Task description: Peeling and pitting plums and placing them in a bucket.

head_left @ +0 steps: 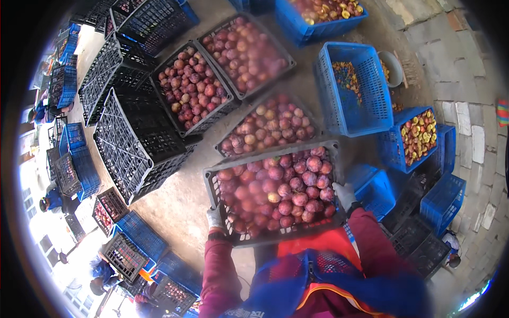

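I carry a dark plastic crate (268, 158) full of reddish-purple plums (301, 199) in front of my body. Its left end is gripped by my left hand (214, 218), in a pale glove, with the fingers partly hidden by the crate wall. My right hand (345, 195), gloved in grey-white, grips the opposite end. The crate tilts slightly, its right side farther from me. Just beyond it stands a second crate of plums (270, 124), partly covered by the one I hold.
Two more plum-filled dark crates (231, 102) (292, 62) stand farther off. Empty black crates (139, 159) are stacked at the left. On the right are blue crates (339, 129), some with halved fruit (419, 135), and a bucket (393, 69). Other people (101, 270) work at the far left.
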